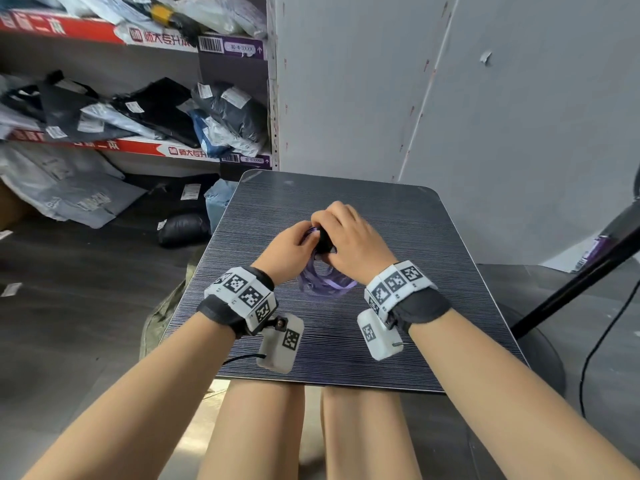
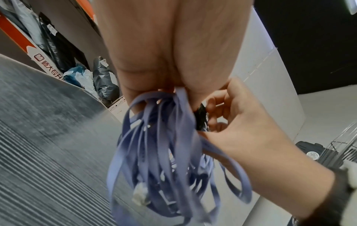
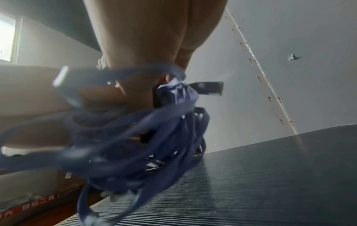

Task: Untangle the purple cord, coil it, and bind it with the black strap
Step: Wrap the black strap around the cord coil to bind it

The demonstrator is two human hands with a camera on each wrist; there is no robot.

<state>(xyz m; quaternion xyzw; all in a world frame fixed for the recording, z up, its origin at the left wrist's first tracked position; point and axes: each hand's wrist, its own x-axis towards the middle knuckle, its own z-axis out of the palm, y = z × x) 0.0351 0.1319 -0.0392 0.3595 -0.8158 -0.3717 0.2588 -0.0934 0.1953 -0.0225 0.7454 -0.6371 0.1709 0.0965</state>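
Purple cord, flat and ribbon-like, is hanging in loose oval loops, its long axis running from 12 to 6 o'clock above the ridged dark table. At the bundle's 12 o'clock end the left hand is grasping the gathered loops, while the right hand is pinching the black strap against them.

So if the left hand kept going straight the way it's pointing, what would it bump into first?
Probably the right hand. The left hand points up and rightward over the table, pinching the purple cord coil at the black strap, where both hands already meet. Depth is hard to judge.
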